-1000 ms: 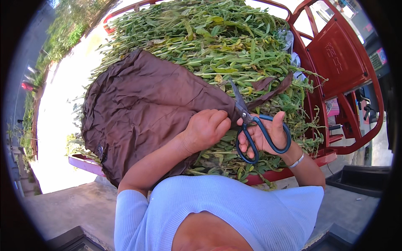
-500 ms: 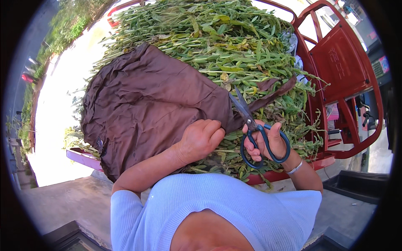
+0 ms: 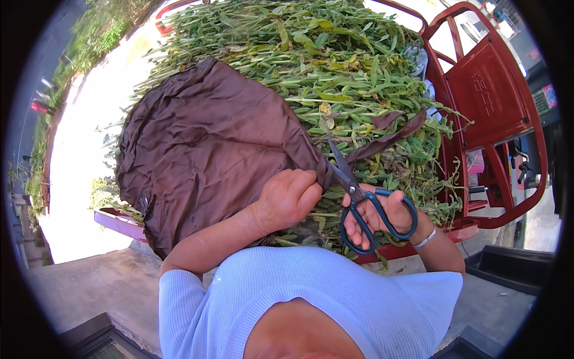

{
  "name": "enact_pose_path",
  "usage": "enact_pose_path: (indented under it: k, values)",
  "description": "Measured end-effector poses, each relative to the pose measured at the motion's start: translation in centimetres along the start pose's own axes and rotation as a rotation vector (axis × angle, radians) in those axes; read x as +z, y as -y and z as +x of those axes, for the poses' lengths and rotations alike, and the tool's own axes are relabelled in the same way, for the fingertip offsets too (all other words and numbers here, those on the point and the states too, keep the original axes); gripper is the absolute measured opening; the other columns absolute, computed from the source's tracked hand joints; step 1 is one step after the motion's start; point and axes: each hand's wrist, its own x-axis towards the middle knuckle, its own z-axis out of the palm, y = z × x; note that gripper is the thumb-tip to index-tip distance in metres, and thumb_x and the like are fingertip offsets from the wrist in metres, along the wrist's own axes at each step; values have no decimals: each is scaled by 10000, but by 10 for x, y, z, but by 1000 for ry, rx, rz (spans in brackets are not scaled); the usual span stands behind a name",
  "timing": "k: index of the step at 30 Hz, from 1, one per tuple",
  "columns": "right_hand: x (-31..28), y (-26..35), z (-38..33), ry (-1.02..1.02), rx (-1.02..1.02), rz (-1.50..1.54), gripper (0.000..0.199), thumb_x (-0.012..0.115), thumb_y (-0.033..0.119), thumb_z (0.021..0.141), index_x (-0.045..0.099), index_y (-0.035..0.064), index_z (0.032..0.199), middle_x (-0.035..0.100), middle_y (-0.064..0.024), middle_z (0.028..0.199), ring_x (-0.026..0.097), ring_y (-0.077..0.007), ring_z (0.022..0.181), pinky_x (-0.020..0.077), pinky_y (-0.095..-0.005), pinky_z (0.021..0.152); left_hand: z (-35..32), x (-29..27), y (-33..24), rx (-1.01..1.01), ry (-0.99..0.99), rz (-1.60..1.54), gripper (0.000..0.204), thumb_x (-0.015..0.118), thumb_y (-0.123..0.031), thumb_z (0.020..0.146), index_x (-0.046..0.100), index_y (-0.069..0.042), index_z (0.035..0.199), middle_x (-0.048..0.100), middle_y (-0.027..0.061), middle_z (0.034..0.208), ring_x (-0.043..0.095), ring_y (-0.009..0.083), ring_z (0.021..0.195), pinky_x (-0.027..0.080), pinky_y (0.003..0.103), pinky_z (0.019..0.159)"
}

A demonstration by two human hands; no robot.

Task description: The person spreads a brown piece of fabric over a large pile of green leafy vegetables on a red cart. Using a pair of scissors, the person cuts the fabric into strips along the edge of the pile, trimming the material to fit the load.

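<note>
**Wrinkled dark-brown cloth beside dark metal scissors with blue looped handles**

The cloth spreads over green leafy stalks on the left of a red metal cart bed, drooping past its near edge. The left hand, curled into a fist, pinches the cloth's bunched right edge. There the scissors' blades stand slightly parted. The right hand holds their handle loops between thumb and fingers. A narrow brown cloth strip lies toward the bed's right edge.

Outdoor place, yard or roadside: grey concrete ground; sunlit pavement, glaring white; green shrubbery, upper left; red metal cargo vehicle, open-bedded, heaped with cut leafy stalks.
</note>
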Motion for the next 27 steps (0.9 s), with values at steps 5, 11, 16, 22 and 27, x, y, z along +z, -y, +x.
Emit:
enact_pose_path:
  k: [5, 11, 16, 22, 27]
  values:
    - [3, 0, 3, 31, 5, -6, 894, 455, 784, 740, 370, 59, 1256, 617, -188, 952, 669, -244, 819, 589, -336, 642, 1, 0, 3, 109, 75, -4, 218, 578, -149, 562, 537, -56, 754, 494, 73, 772, 513, 196, 621, 431, 318, 527]
    - [-4, 6, 22, -71, -11, -13, 901, 474, 794, 716, 382, 73, 1249, 619, -211, 957, 675, -270, 815, 588, -357, 628, 4, 0, 0, 188, 108, -55, 253, 595, -138, 537, 547, -37, 764, 530, 89, 802, 523, 196, 595, 416, 310, 488]
    - [-6, 10, 33, -93, -35, -91, 894, 462, 802, 709, 373, 82, 1232, 600, -146, 923, 664, -213, 794, 578, -323, 636, 3, -1, 1, 197, 134, -75, 239, 583, -155, 549, 548, -42, 756, 552, 86, 834, 525, 181, 613, 421, 299, 504]
    - [-8, 13, 45, -109, -42, -129, 908, 421, 827, 703, 389, 81, 1220, 589, -108, 878, 643, -187, 750, 568, -313, 611, 2, -1, 2, 221, 146, -104, 224, 576, -157, 551, 545, -45, 742, 535, 75, 819, 518, 174, 616, 422, 296, 509]
    - [-5, 15, 45, -181, -65, 52, 903, 381, 850, 703, 430, 83, 1176, 532, -61, 783, 513, -110, 606, 446, -236, 482, 3, -3, 2, 217, 202, -110, 152, 572, -158, 578, 493, -74, 677, 437, 52, 715, 490, 182, 626, 421, 303, 529]
